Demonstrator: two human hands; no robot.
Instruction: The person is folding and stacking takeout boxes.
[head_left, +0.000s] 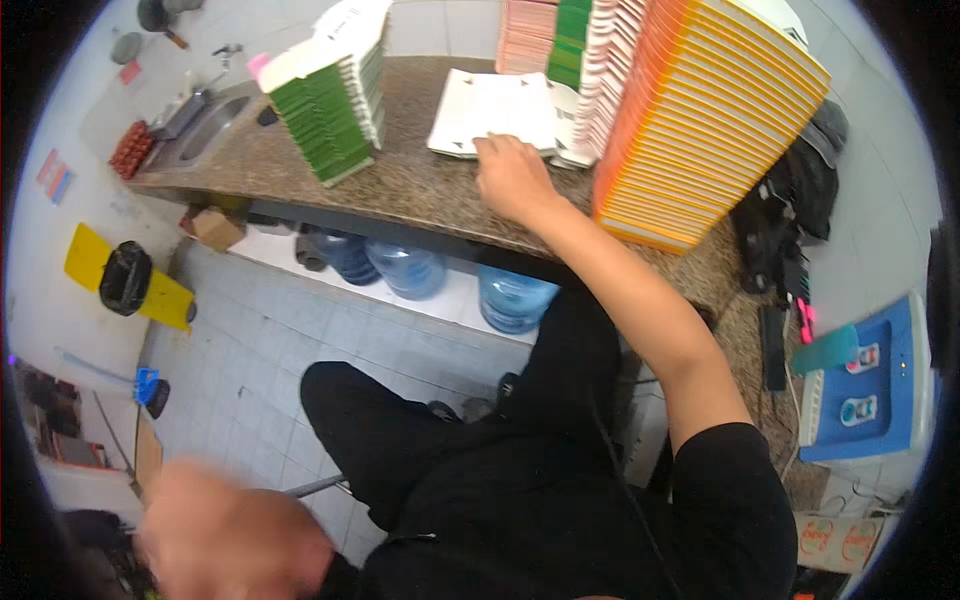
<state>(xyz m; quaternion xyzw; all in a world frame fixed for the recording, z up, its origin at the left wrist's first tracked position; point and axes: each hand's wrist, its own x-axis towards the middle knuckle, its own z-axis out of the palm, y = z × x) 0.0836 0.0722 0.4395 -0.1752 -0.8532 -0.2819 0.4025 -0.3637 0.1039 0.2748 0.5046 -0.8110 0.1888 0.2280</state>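
Note:
My right hand (514, 172) rests with its fingertips on the near edge of a small stack of flat white cardboard pieces (495, 109) on the granite counter (420, 187). Whether the fingers grip the edge is unclear. My left hand (217, 532) is raised at the lower left, away from the counter and strongly blurred, so its fingers cannot be made out. Left of the white pieces stands a stack of green-edged folded cardboard (322, 127). Right of them rises a tall stack of orange-edged cardboard (705, 142), beside white and red layered pieces (611, 75).
A steel sink (214, 131) is set into the counter's left end. Large blue water bottles (405, 266) stand on the shelf below. A yellow bin (165, 300) is by the left wall. At the right are a black bag (787, 195) and a blue water dispenser (862, 382).

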